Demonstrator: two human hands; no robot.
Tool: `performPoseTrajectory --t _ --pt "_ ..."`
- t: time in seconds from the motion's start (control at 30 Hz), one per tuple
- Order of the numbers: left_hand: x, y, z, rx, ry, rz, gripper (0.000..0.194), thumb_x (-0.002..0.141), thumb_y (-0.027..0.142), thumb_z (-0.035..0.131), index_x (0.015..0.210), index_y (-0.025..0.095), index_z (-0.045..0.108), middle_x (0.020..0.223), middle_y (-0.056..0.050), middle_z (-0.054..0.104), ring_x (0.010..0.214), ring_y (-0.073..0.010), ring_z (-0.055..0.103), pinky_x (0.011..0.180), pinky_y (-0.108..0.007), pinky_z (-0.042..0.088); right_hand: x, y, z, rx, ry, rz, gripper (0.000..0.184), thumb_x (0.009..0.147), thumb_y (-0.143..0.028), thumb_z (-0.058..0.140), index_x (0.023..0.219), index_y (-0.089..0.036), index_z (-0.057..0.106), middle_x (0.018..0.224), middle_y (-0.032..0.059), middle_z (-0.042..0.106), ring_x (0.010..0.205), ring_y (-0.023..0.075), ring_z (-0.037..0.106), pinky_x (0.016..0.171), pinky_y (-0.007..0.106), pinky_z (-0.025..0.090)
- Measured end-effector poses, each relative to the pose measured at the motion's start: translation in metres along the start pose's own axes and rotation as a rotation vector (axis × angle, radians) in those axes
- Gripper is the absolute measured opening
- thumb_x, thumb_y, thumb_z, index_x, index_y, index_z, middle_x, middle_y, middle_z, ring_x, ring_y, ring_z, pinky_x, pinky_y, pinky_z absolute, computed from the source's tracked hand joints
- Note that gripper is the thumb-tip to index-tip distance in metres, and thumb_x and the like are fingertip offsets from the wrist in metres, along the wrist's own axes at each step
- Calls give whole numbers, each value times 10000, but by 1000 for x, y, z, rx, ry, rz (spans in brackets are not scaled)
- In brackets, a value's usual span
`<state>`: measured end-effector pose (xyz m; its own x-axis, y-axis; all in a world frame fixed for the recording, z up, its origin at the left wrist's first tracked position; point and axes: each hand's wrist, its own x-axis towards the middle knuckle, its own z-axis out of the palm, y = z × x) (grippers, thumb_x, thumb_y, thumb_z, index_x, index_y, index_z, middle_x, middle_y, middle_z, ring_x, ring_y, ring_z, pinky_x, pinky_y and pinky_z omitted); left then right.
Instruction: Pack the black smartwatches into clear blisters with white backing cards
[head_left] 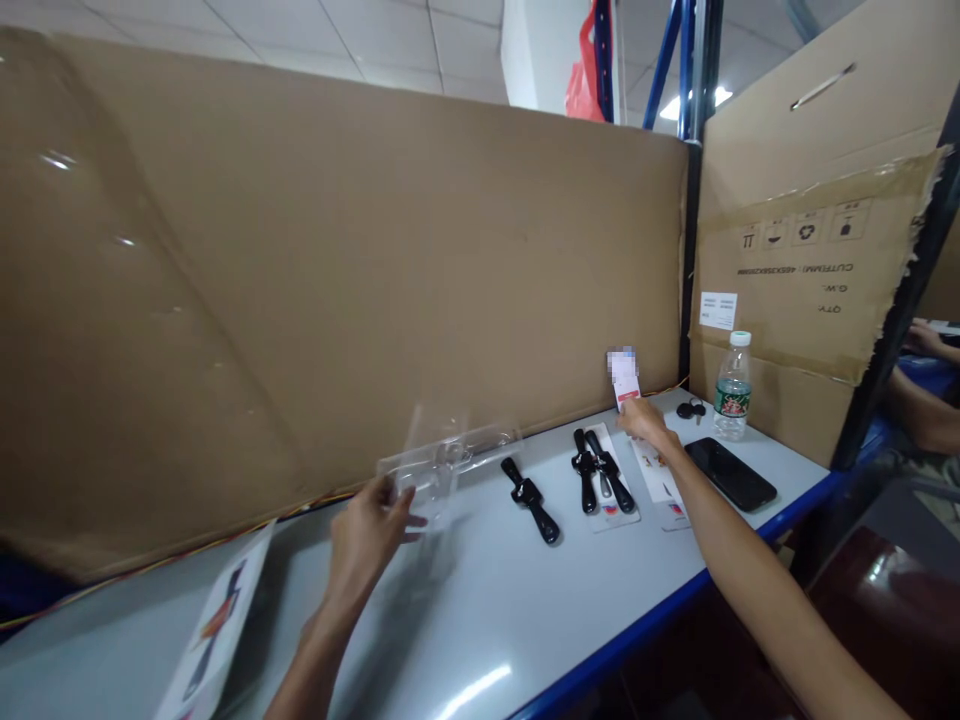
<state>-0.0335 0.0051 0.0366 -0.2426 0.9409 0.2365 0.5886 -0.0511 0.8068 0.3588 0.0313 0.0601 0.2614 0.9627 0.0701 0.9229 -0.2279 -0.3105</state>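
Note:
My left hand (373, 525) is closed at its fingertips on a clear plastic blister package (442, 460), held tilted above the table (465, 610). My right hand (645, 420) reaches to the back right. Its fingers close at the lower edge of a small upright phone (624, 380) with a bright white and red screen. Between my hands lies a black double-ended tool (531, 500). Two more such black tools (600, 472) lie to its right, on a printed white card (621, 518). Another printed card (658, 475) is partly under my right forearm.
A dark phone (730, 473), keys (691, 409) and a water bottle (732, 388) stand or lie at the right. A printed white box or card (217, 625) leans at the left. Cardboard walls (375, 250) close the back and right. Beyond the rack post, another person's arm (926, 412) shows.

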Motion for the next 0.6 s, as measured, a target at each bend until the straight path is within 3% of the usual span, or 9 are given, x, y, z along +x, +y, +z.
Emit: performPoseTrajectory --t 0.1,0.17,0.33,0.47,0.6 --pt "-7 11 13 -459 -87 -123 138 741 242 550 851 163 525 780 -44 655 634 -230 724 592 -365 606 -3 -14 15 -14 -69 -72 289 829 -320 643 1039 -153 751 1091 167 740 1022 262 695 735 261 471" --pt "-15 17 24 -623 -126 -167 159 732 199 561 884 156 538 828 -67 693 675 -213 731 669 -366 619 -6 -23 26 -33 -97 -101 286 803 -310 667 1021 -149 758 1109 183 734 1040 275 691 739 266 469" --pt "-32 23 48 -841 -171 -337 260 743 83 547 973 195 497 814 -44 688 717 -209 722 704 -376 607 -5 -30 43 -47 -107 -108 292 800 -227 613 1039 -134 752 1139 199 722 1066 294 683 731 282 465" --pt "-36 23 53 -990 -282 -342 446 753 13 464 1168 162 528 754 -45 648 792 -214 727 814 -386 601 7 -25 46 -20 -105 -79 293 808 -242 596 1034 -128 744 1134 200 720 1041 292 686 712 285 460" --pt "-35 26 52 -1136 -366 -432 590 765 -3 472 1338 140 463 975 -126 675 897 -240 738 863 -400 597 18 -16 47 58 -114 -59 195 751 -230 648 888 -127 741 1008 165 742 944 275 692 667 273 442"
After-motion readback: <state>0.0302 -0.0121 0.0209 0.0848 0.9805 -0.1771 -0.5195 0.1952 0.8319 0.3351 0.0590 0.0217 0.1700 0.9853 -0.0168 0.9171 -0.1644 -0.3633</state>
